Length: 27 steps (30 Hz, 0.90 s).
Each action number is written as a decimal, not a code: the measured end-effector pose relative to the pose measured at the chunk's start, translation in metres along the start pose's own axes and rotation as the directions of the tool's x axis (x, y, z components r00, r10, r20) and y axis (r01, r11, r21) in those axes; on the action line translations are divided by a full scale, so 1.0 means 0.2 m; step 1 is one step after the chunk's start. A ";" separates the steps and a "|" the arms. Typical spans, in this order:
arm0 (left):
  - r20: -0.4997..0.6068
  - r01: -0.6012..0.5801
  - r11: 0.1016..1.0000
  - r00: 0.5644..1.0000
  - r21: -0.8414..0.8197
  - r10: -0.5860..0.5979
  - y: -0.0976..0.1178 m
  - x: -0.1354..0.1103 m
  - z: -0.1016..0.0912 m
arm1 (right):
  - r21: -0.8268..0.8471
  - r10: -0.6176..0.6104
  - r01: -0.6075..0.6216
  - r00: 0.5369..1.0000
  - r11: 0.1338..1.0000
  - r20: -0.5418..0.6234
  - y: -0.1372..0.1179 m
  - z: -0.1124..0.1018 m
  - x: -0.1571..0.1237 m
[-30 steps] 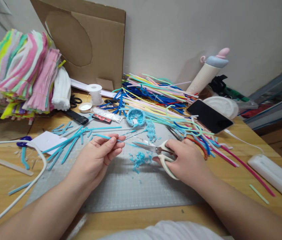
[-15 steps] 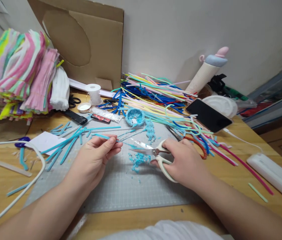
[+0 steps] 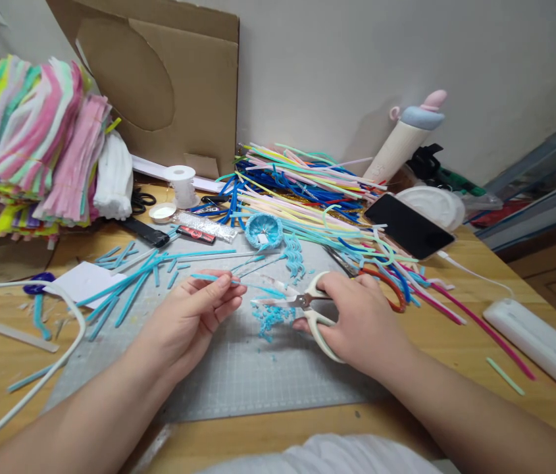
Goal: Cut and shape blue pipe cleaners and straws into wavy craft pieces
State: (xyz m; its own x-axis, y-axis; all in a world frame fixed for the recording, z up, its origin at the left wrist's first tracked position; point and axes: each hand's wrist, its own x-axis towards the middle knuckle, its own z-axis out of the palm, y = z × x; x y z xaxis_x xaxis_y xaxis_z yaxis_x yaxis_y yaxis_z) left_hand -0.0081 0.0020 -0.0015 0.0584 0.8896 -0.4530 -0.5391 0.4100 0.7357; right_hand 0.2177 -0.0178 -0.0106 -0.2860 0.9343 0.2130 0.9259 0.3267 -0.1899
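Blue strip (image 3: 204, 277), left hand (image 3: 189, 317) pinching; axis roughly parallel to front edge of worktop (image 3: 243, 431), toward parted scissors (image 3: 302, 301), right hand (image 3: 364, 322) gripping.

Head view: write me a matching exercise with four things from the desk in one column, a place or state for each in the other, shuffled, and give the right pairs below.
Things
1. White-handled scissors
2. Phone
3. White spool
4. Light blue strip

Places or states
A. Upright in front of the cardboard
B. Pinched in the left hand
C. Gripped in the right hand
D. Dark-screened, with a white cable at one end

Right pairs: 1-C, 2-D, 3-A, 4-B
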 end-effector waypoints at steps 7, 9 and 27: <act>0.047 0.053 0.998 0.998 -0.023 -0.052 -0.01 -0.02 0.01 | 0.002 -0.044 0.044 0.998 0.999 0.042 -0.01 -0.01 0.00; 0.043 0.060 0.998 0.997 -0.018 -0.059 -0.01 -0.02 0.01 | -0.010 -0.061 0.061 0.998 0.998 0.026 -0.01 -0.01 0.00; 0.064 0.037 0.998 0.997 -0.050 -0.034 0.01 -0.01 0.00 | 0.045 -0.054 0.050 0.995 0.998 0.080 -0.01 0.01 -0.01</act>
State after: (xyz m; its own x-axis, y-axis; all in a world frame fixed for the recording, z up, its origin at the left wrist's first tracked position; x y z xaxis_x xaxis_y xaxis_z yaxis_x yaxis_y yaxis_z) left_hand -0.0083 0.0011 0.0005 0.1300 0.8862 -0.4447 -0.5778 0.4322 0.6924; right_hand 0.2164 -0.0206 -0.0124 -0.3543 0.9238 0.1453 0.8984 0.3793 -0.2214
